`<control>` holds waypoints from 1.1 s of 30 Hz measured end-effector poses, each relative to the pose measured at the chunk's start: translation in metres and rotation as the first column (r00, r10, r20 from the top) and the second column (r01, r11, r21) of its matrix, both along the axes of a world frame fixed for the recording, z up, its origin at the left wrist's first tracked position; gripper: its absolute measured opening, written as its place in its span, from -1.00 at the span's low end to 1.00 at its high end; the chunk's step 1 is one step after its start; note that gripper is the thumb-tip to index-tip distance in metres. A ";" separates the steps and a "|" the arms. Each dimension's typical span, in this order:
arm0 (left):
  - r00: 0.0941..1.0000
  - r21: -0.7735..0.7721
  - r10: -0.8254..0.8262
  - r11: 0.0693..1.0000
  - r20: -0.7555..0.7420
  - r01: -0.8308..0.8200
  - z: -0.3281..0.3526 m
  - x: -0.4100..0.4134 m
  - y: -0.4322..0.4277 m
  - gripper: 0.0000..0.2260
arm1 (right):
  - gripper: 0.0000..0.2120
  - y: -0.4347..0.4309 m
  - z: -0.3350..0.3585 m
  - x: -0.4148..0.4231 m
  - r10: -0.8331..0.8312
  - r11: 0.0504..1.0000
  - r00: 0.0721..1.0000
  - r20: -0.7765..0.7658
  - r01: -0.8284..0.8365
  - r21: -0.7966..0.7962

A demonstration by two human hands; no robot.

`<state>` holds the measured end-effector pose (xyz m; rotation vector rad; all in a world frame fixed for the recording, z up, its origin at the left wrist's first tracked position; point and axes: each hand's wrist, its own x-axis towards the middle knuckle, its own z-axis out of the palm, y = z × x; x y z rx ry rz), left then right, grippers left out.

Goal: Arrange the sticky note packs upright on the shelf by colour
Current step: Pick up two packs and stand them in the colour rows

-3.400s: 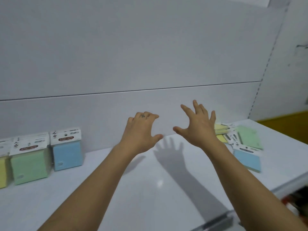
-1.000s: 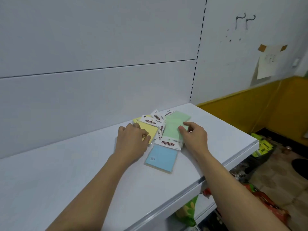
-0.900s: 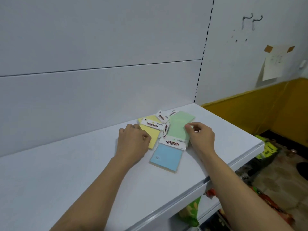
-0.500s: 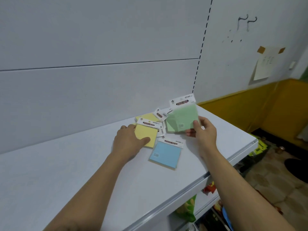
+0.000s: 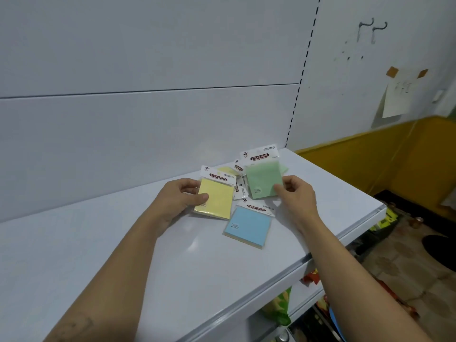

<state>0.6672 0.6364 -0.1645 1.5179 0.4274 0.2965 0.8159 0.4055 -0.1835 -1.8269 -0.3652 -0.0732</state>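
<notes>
My left hand (image 5: 177,201) grips a yellow sticky note pack (image 5: 217,198) by its left edge, thumb on top, tilted up off the white shelf (image 5: 123,255). My right hand (image 5: 296,196) pinches a green pack (image 5: 262,178) at its lower right corner and holds it upright above the pile. A blue pack (image 5: 248,227) lies flat on the shelf between my hands. Behind them lie more packs (image 5: 238,183), partly hidden, with a yellow and a green edge showing.
The shelf's back panel (image 5: 148,132) rises right behind the pile. The shelf ends at its right edge (image 5: 377,211), with a yellow wall (image 5: 382,164) and the floor beyond. Bagged goods (image 5: 278,309) sit on lower shelves under the front edge.
My right hand has lifted the green pack higher and turned it upright. My left hand has closed on the yellow pack and raised its edge off the shelf.
</notes>
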 end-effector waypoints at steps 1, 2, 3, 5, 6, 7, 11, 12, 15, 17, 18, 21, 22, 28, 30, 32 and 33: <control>1.000 0.012 -0.009 1.000 -0.004 0.009 0.001 -0.002 0.000 -0.73 | -0.91 0.000 0.000 0.000 0.014 1.000 1.000 0.000 -0.014 -0.010; 1.000 0.032 -0.003 0.999 -0.002 0.003 0.002 -0.003 -0.002 -0.72 | -0.86 0.000 0.000 -0.001 0.030 0.999 1.000 0.003 -0.030 -0.030; 1.000 0.051 0.013 0.999 0.004 -0.013 0.003 -0.003 -0.003 -0.73 | -0.80 0.000 0.000 -0.001 0.045 0.998 0.999 0.008 -0.045 -0.052; 0.998 0.083 0.057 0.995 0.036 -0.060 0.004 -0.003 -0.007 -0.73 | -0.66 0.001 0.000 -0.002 0.059 0.995 0.998 0.020 -0.058 -0.082; 0.995 0.095 0.080 0.992 0.063 -0.086 0.005 -0.002 -0.009 -0.74 | -0.63 0.001 0.000 -0.003 0.064 0.995 0.998 0.017 -0.063 -0.078; 0.990 0.116 0.110 0.986 0.086 -0.119 0.005 0.000 -0.011 -0.73 | -0.66 0.001 0.000 -0.003 0.069 0.996 0.998 0.005 -0.069 -0.053; 0.969 0.207 0.211 0.950 0.130 -0.235 0.005 0.005 -0.022 -0.77 | -0.91 0.002 -0.001 -0.001 0.053 0.998 0.999 0.006 -0.053 -0.030; 0.967 0.230 0.211 0.943 0.144 -0.240 0.004 0.005 -0.024 -0.78 | -0.93 0.001 -0.001 -0.001 0.053 0.998 0.998 0.017 -0.052 -0.045; 0.968 0.339 0.206 0.908 0.145 -0.244 0.001 0.007 -0.028 -0.80 | -0.93 0.000 0.000 -0.001 0.056 0.996 0.998 0.031 -0.054 -0.068; 0.969 0.362 0.216 0.900 0.118 -0.245 0.000 0.007 -0.029 -0.83 | -0.93 0.000 0.000 0.000 0.053 0.995 0.998 0.039 -0.050 -0.088; 0.969 0.359 0.222 0.900 0.110 -0.247 0.000 0.007 -0.030 -0.85 | -0.93 0.000 0.000 0.000 0.054 0.995 0.998 0.040 -0.050 -0.087; 0.966 0.350 0.237 0.900 0.105 -0.259 0.000 0.009 -0.032 -0.89 | -0.93 0.001 0.001 0.000 0.054 0.996 0.998 0.043 -0.051 -0.075; 0.964 0.353 0.242 0.897 0.108 -0.265 0.000 0.009 -0.032 -0.89 | -0.92 0.001 0.001 0.000 0.053 0.996 0.998 0.043 -0.049 -0.074; 0.947 0.416 0.302 0.852 0.110 -0.319 0.000 0.012 -0.035 -0.90 | -0.92 0.000 0.004 -0.001 0.049 0.996 0.998 0.039 -0.046 -0.074; 0.945 0.422 0.310 0.847 0.100 -0.323 0.001 0.013 -0.037 -0.90 | -0.92 -0.001 0.005 -0.003 0.043 0.996 0.998 0.040 -0.040 -0.077; 0.945 0.404 0.316 0.856 0.085 -0.323 0.005 0.012 -0.039 -0.90 | -0.93 -0.002 0.007 -0.005 0.038 0.996 0.998 0.055 -0.034 -0.077; 0.944 0.379 0.321 0.866 0.080 -0.326 0.007 0.011 -0.039 -0.90 | -0.93 -0.002 0.007 -0.005 0.033 0.997 0.998 0.059 -0.029 -0.075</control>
